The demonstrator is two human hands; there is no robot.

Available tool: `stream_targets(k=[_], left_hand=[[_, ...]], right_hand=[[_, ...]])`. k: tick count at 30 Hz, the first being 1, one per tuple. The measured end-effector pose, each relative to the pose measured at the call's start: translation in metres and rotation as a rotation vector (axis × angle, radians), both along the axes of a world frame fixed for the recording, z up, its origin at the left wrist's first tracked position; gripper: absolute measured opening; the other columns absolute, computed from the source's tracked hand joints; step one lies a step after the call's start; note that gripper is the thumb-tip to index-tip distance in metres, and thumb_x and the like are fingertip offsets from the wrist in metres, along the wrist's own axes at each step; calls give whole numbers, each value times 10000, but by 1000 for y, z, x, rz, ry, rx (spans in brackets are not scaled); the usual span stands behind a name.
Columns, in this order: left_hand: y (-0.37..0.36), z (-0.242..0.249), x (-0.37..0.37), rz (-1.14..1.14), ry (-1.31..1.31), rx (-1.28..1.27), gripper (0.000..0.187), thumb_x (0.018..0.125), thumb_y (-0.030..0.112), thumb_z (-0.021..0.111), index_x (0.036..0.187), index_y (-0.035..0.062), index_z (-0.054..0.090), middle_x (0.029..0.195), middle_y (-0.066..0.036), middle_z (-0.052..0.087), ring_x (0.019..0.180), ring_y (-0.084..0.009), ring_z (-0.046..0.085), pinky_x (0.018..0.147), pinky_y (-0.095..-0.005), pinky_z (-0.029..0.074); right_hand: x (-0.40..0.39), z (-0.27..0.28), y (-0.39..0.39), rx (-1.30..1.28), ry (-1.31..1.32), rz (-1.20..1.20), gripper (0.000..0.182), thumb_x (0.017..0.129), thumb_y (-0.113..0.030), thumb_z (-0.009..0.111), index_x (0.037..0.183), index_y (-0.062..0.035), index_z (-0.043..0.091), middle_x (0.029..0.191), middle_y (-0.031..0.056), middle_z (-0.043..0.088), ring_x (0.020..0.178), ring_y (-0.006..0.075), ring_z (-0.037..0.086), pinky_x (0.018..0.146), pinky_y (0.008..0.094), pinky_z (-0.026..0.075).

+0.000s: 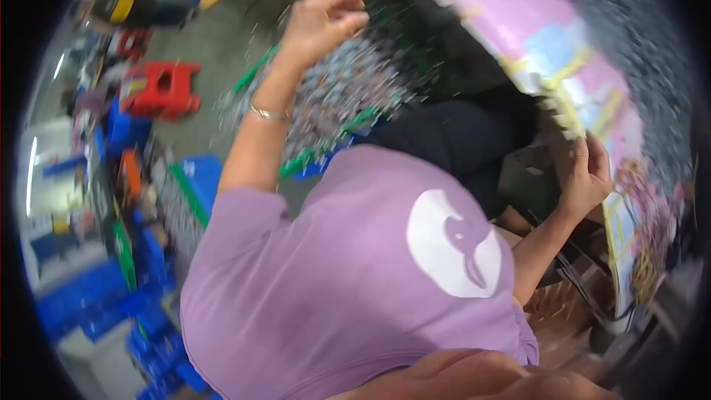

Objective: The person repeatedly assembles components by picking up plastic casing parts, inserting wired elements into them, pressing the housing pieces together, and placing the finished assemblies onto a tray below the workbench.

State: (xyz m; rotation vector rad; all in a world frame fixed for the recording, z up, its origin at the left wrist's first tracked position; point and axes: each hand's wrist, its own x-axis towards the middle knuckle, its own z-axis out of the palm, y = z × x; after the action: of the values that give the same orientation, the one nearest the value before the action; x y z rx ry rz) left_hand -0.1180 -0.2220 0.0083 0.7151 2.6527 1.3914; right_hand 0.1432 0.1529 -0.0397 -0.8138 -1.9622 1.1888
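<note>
My left hand (324, 26), with a silver bracelet on the wrist, is raised over a blue-and-green crate (300, 161) heaped with small grey pieces (344, 78). Its fingers are loosely bent, the thumb a little apart from them, and nothing shows between. At the right, my right hand (589, 178) is closed in a pinch by the edge of a pink, yellow and blue patched worktop (552, 26). A pale yellow toothed strip (566, 112) lies along that edge, right above my fingertips. Whatever the pinch holds is too small and blurred to name.
A mass of small dark grey pieces (652, 67) covers the worktop's far side. Tangled thin strands (641, 230) lie near its lower end. A red plastic stool (164, 89) stands on the floor, with another blue-and-green crate (200, 185) and several blue bins (81, 296) leftward.
</note>
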Motion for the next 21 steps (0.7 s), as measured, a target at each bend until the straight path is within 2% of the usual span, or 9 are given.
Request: stream_targets(k=[1,4,8,9,11,13,16,19,21], left_hand=[[39,0,2,-59,36,-22,354,865,99,750,1201,9,683,1067,-79,735,901,-158,723,739,-255,578],[144,-10,-12,-273,306,136,349,842,90,746,1179,21,687,1098,-94,717,949,-168,713,749,-288,593],[256,-16,-62,-339,701,201,293,808,127,715,1088,45,705,1037,-132,692,919,-304,702,728,-391,596],[276,-15,-75,-301,835,171,272,807,155,703,1056,46,705,1033,-143,691,905,-336,696,715,-416,591],[303,-11,-93,-205,768,9,218,800,182,664,973,63,725,1018,-159,694,910,-353,690,714,-466,577],[324,-11,-115,-230,649,-474,165,795,167,639,893,97,752,979,-159,695,928,-331,694,737,-477,574],[335,-31,-105,-259,775,-394,161,805,177,619,851,153,771,973,-115,705,936,-315,702,688,-440,557],[337,-32,-104,-441,809,-445,144,774,142,617,808,84,744,941,-155,686,852,-306,692,626,-435,536],[333,-33,-100,-423,810,-350,143,762,135,618,800,58,734,934,-159,683,854,-313,688,637,-440,545]], right_hand=[[5,1,19,245,-96,-187,219,896,-64,721,1110,-21,728,950,62,700,733,123,638,676,291,523],[13,16,43,580,-353,-453,218,874,-101,722,1084,-47,741,935,81,668,775,183,636,734,339,511],[26,-8,76,759,-391,-274,236,890,-112,694,1110,-30,713,968,141,669,865,269,643,784,383,508],[24,-4,72,676,-362,-320,233,899,-116,690,1112,-22,708,976,149,673,878,279,645,795,390,508],[22,7,63,508,-300,-394,231,917,-125,683,1115,-7,698,993,166,683,906,300,649,815,403,508],[43,-6,90,634,-383,-286,229,940,-129,671,1109,23,694,1019,181,696,922,316,646,844,411,509],[52,-7,110,868,-261,-63,231,962,-133,647,1122,28,689,1073,186,704,958,333,655,878,402,515],[58,0,127,925,-493,-153,237,964,-136,632,1125,27,694,1045,199,712,949,353,664,881,395,525],[65,-16,157,994,-349,-160,296,1007,-211,547,997,36,710,969,217,710,944,368,662,915,443,503]])
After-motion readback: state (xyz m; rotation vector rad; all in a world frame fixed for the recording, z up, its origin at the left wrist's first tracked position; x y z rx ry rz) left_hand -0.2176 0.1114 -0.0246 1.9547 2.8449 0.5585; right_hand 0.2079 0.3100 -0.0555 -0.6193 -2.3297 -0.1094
